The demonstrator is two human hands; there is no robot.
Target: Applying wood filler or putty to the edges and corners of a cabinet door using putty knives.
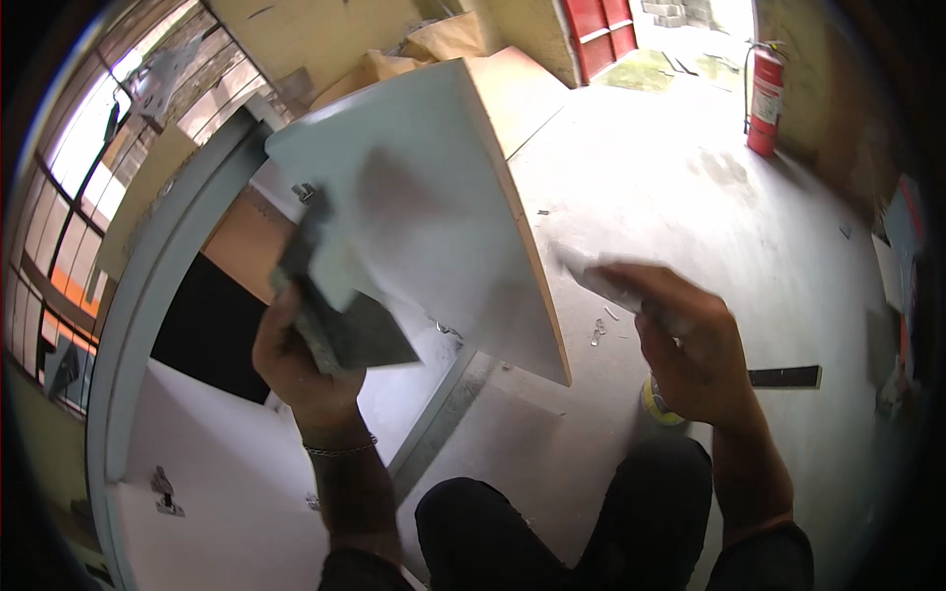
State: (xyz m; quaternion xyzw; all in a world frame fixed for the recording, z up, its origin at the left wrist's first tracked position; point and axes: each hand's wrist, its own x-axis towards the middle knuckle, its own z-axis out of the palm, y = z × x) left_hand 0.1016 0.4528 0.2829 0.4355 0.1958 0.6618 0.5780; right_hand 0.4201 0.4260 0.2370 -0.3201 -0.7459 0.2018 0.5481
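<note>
My left hand (304,350), with a chain bracelet at its wrist, is closed round a dark grey angular flat piece (370,335). One end of it is broad and blade-like, the other narrow and pointing up; I cannot make out its exact kind. Behind it stands a pale blue-green cabinet door (443,197), swung out on its hinge side, with a brown edge. My right hand (695,345) is raised right of the door's edge, its fingers curled round a slim pale object (601,279) smeared by motion. That object is apart from the door.
The cabinet frame (163,266) lies open at left, with metal hinges (166,492) inside. Beside my right knee are a yellow-rimmed round thing (662,404) and a dark strip (788,377). Small scraps (597,331) dot the floor. A red fire extinguisher (766,98) stands far right.
</note>
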